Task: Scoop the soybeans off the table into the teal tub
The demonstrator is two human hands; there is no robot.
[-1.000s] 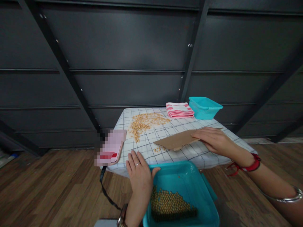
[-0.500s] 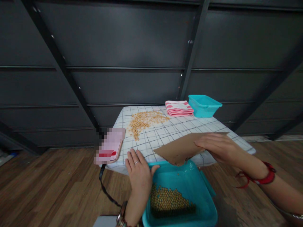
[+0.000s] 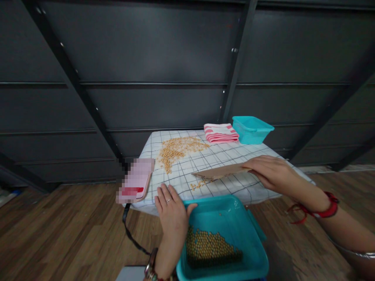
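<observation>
Two bare hands work at a small counter [image 3: 234,154] covered by a white cloth with dark grid lines. The right hand [image 3: 271,171] is at the right, its grip closed over the right end of a cardboard sheet [image 3: 219,171], fingers on top and thumb hidden. The sheet is plain brown, thin and flat, seen nearly edge-on at mid-counter, with its left end low on the cloth. A few loose beans [image 3: 197,184] lie just near of that end. The left hand [image 3: 172,212] is at the near counter edge with its grip spread, fingers flat on the cloth and thumb touching the rim of a large teal tub [image 3: 213,200]. The tub sits below the near edge and holds a heap of beans [image 3: 211,248]. At far left is a bigger bean pile [image 3: 178,148]. At far right a striped towel [image 3: 221,133] lies just beside a small teal tub [image 3: 252,129]. A pink phone [image 3: 136,180], blurred, is at the near left corner.
</observation>
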